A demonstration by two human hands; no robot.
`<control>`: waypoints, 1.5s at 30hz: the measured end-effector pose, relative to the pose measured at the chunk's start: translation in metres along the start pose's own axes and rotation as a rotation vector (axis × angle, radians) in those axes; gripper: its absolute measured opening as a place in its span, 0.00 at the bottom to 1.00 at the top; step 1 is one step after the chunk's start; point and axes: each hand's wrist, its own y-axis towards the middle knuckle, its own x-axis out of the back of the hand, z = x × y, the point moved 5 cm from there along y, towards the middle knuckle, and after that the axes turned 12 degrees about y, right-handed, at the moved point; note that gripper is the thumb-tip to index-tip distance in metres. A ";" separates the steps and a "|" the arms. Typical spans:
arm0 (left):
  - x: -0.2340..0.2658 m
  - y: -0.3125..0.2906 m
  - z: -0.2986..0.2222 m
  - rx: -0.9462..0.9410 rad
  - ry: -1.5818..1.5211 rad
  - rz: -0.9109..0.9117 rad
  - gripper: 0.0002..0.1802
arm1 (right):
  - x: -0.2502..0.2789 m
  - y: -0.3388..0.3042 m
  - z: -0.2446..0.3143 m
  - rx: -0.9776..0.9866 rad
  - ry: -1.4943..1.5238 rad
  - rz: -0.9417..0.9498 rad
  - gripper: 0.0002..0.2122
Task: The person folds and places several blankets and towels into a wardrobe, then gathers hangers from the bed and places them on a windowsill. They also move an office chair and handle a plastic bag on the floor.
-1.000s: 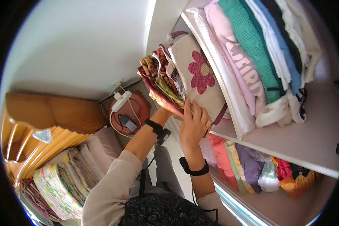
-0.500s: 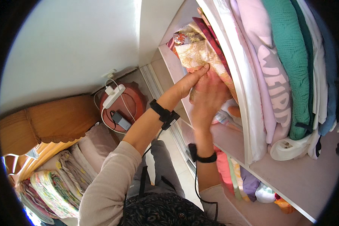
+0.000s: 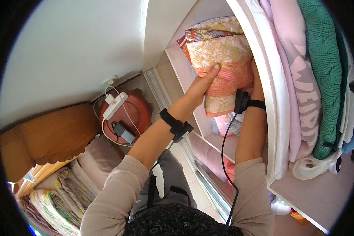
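A folded cloth with gold and coral paisley bands lies on top of other folded fabrics in the cupboard compartment. My left hand grips its left edge, thumb on top and the other fingers hidden beneath. Along the right edge of the cloth, my right hand reaches in beside the white divider. Its fingers are out of sight behind the cloth and divider. Pale and pink items show just below the cloth.
Right of the white divider are folded clothes, including a green knit garment and a pink one. At the left, a power strip with cables rests on a round red object. Folded bedding lies at lower left.
My right hand has moved from over the cloth to its right edge. The cloth now shows wider and flatter. My left hand stays on its left edge.
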 end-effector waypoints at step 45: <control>-0.030 0.047 -0.034 -0.237 0.103 -0.216 0.32 | 0.009 -0.158 -0.131 -0.530 0.974 -0.583 0.35</control>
